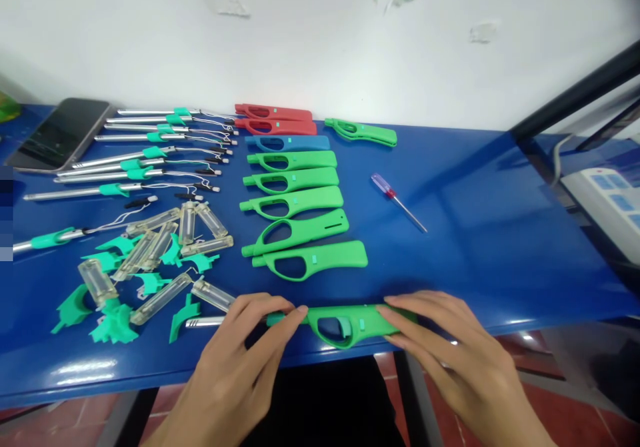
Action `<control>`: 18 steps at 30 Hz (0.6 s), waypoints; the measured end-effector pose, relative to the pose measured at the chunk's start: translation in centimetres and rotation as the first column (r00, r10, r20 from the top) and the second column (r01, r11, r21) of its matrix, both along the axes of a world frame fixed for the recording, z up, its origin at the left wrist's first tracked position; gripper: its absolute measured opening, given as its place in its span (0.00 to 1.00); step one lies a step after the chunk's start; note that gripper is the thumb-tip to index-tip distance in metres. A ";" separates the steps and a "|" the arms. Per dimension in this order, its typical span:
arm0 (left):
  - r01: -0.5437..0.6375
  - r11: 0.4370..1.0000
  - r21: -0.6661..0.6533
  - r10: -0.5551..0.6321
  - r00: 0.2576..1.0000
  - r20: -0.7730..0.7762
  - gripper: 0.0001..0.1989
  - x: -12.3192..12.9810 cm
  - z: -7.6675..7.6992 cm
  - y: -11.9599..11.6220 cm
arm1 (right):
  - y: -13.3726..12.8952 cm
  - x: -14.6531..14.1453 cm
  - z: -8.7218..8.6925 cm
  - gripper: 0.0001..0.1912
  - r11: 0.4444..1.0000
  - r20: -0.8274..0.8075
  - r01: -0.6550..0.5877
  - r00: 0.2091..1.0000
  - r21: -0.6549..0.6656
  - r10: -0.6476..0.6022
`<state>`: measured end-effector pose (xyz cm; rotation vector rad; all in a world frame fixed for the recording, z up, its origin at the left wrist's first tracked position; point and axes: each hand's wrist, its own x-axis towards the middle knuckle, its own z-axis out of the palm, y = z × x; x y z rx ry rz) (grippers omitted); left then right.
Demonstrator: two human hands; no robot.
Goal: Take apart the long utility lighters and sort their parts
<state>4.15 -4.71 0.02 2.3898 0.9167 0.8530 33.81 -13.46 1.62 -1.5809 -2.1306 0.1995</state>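
Note:
A green long-neck gas lighter (367, 320) lies at the table's front edge between my hands. My left hand (253, 347) pinches its neck end, where a metal tube (205, 322) sticks out to the left. The fingers of my right hand (445, 340) close round the handle's right end. A teal trigger shows in the lighter's loop. Beyond it lie several green lighter shells (325, 258) in a column, with a blue shell (313, 142) and two red shells (295, 127) farther back. Left of my left hand are clear fuel tanks (163, 298) and teal triggers (115, 322).
Several metal tubes with wires (120, 164) lie in rows at the left, beside a phone (63, 134). A screwdriver (395, 197) rests right of the shells, with another green shell (363, 132) behind it. A white power strip (605, 200) is at the far right.

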 end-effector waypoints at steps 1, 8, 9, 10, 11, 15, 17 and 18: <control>0.003 1.000 0.011 -0.003 1.000 0.002 0.24 0.0 0.0 0.0 | 0.1 0.0 0.1 0.24 1.000 0.005 -0.005 1.000 0.004 0.005; 0.032 0.997 0.063 -0.029 0.998 -0.050 0.26 -0.3 -1.0 -0.3 | 0.1 -0.3 0.2 0.26 1.000 -0.037 -0.003 0.999 -0.011 0.002; 0.029 0.997 0.070 -0.025 0.998 -0.060 0.27 -0.4 -1.1 -0.4 | 0.0 -0.4 0.0 0.26 1.000 -0.047 0.000 0.999 -0.019 -0.001; 0.021 0.997 0.076 -0.016 0.997 -0.071 0.28 -0.4 -1.1 -0.5 | -0.1 -0.4 -0.1 0.26 1.000 -0.054 -0.001 0.999 -0.027 0.000; 0.012 0.997 0.081 -0.005 0.997 -0.081 0.28 -0.4 -1.1 -0.6 | -0.2 -0.4 -0.3 0.26 0.999 -0.059 -0.003 0.998 -0.036 0.001; -0.007 0.993 0.118 0.021 0.993 -0.118 0.27 -0.1 -0.8 -0.8 | -0.6 0.0 -0.9 0.28 0.998 -0.038 -0.024 0.999 -0.065 0.022; -0.002 0.991 0.137 0.019 0.992 -0.125 0.27 0.1 -0.6 -0.7 | -0.6 0.1 -1.1 0.28 0.997 -0.026 -0.033 0.999 -0.067 0.032; 0.000 0.990 0.142 0.019 0.991 -0.132 0.27 0.1 -0.6 -0.6 | -0.6 0.2 -1.2 0.28 0.997 -0.027 -0.037 0.999 -0.067 0.036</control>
